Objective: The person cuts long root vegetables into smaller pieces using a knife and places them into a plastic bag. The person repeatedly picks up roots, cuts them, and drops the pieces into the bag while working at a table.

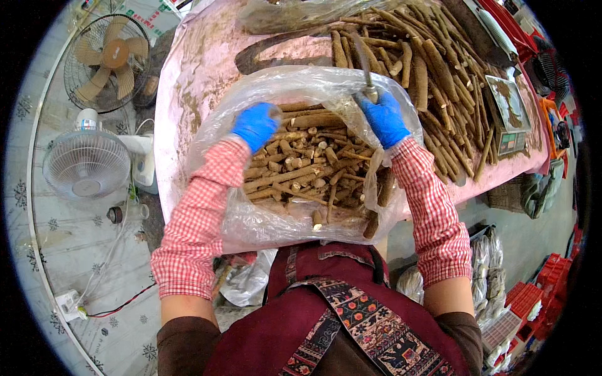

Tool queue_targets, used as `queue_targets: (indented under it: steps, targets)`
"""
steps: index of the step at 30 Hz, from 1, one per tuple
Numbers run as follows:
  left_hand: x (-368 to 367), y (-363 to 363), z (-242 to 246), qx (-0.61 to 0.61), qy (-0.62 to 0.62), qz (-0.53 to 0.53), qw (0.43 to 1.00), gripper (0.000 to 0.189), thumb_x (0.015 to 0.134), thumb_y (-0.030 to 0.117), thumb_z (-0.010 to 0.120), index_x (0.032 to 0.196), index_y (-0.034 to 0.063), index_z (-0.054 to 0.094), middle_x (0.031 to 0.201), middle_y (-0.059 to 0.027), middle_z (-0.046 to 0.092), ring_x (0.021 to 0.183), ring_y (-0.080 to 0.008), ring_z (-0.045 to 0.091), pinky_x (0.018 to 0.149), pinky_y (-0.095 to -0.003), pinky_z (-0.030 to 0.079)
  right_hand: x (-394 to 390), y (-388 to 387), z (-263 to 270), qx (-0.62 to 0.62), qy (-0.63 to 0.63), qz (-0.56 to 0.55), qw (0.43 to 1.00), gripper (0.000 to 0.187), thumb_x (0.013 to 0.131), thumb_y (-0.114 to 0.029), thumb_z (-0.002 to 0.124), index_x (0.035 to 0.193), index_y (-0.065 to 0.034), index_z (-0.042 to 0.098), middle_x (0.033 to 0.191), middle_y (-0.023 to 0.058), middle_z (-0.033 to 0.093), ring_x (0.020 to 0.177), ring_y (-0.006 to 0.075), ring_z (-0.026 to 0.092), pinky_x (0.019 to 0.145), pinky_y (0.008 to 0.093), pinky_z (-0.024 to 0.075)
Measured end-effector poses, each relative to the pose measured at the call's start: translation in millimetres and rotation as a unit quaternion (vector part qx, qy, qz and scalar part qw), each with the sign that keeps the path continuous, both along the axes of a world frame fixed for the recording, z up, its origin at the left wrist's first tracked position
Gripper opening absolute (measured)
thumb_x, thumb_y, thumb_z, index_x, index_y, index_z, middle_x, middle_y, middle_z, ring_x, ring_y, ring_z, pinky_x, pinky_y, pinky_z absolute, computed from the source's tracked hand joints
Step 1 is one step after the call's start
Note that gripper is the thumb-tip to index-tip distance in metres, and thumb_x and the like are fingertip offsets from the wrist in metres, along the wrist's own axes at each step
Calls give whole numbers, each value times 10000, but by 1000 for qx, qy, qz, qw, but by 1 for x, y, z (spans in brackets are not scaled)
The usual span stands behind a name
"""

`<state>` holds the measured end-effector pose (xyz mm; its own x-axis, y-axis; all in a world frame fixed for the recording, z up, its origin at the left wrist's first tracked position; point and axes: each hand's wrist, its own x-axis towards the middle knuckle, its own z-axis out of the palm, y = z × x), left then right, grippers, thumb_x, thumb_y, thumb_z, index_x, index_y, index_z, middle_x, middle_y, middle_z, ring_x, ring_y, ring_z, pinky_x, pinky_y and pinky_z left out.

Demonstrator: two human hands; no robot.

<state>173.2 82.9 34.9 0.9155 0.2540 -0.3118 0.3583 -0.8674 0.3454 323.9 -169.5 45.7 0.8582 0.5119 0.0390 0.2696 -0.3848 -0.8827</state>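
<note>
A clear plastic bag [282,77] lies spread wide on the pink-covered table before me, its mouth framing a heap of cut brown yam-like roots [301,162]. Several pieces show pale cut ends. My right hand [384,117], in a blue glove, grips a knife [364,66] by its handle at the bag's right rim, the blade pointing away from me. At the upper left of the heap is my left hand [256,126], also blue-gloved, with curled fingers. It is blurred, and whether it pinches a root or the bag cannot be made out.
Long whole roots [437,80] are piled at the right of the soil-stained table cover [188,70]. Beyond them stands a digital scale [510,141]. Two fans [87,162] stand at the left, with a cable on the floor. Red crates [522,301] are stacked at lower right.
</note>
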Motion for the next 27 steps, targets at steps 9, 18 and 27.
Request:
queue_targets:
  steps: [9, 18, 27]
  targets:
    - [47, -89, -69, 65, -132, -45, 988, 190, 844, 81, 569, 1021, 19, 602, 988, -226, 624, 922, -369, 612, 800, -452, 497, -59, -39, -23, -2, 128, 55, 990, 372, 872, -280, 652, 1131, -15, 617, 985, 203, 653, 947, 297, 634, 829, 376, 488]
    - [-63, -81, 16, -145, -14, 98, 984, 457, 843, 352, 622, 1125, -1, 548, 1056, -211, 618, 901, -334, 642, 804, -448, 501, -76, -96, -32, -17, 18, -43, 999, 260, 855, -197, 678, 1020, -6, 615, 903, 179, 659, 825, 320, 656, 730, 368, 514]
    - [-170, -100, -12, -394, -135, 201, 886, 446, 814, 149, 737, 1190, -5, 553, 1092, -90, 630, 973, -166, 601, 858, -298, 487, -164, -82, -3, -136, -42, 92, 985, 213, 789, -219, 698, 921, -88, 594, 851, 139, 620, 739, 330, 635, 616, 387, 503]
